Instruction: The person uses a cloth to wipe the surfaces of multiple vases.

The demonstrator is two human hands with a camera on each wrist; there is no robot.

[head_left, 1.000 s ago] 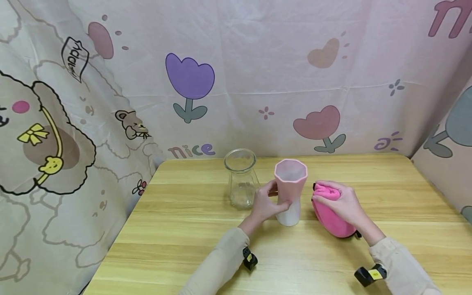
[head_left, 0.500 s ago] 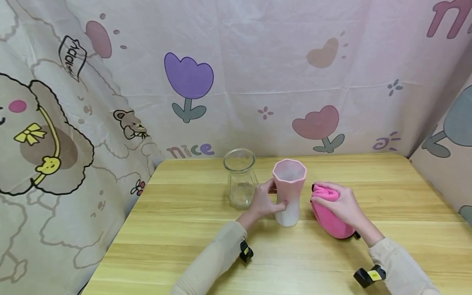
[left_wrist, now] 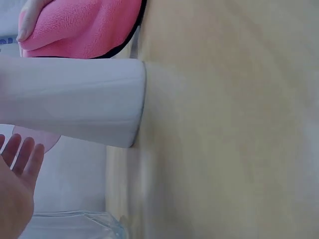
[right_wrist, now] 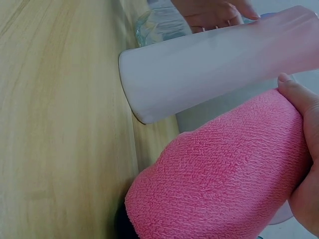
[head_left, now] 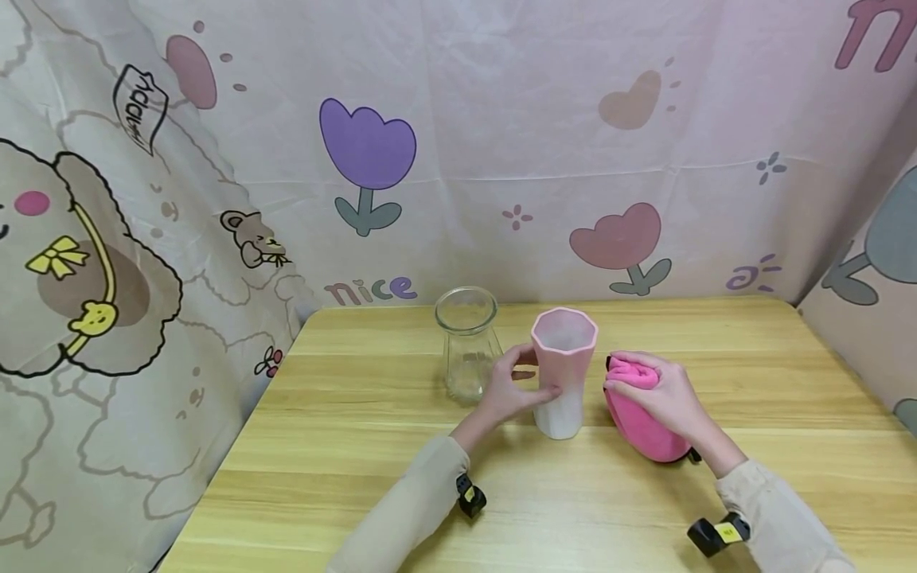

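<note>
A tall faceted vase (head_left: 564, 382), pink at the top and fading to white, stands upright on the table. My left hand (head_left: 507, 390) is at its left side, the thumb overlapping its front in the head view. The left wrist view shows that hand's fingers (left_wrist: 22, 154) fairly straight and apart from the vase wall. To the right of the vase, my right hand (head_left: 666, 394) grips a bunched pink terry cloth (right_wrist: 224, 169) with black edging by its upper end. The cloth's lower end hangs close over the table, and part of it is hidden by the hand.
A clear glass vase (head_left: 466, 342) with a wide rim stands behind and left of my left hand. The light wooden table (head_left: 344, 446) meets a printed fabric backdrop (head_left: 458, 159) at the back, with more fabric at both sides.
My left hand and forearm have shifted slightly left, and the hold around the vase has loosened. The vase and my right hand with the cloth have stayed nearly in place.
</note>
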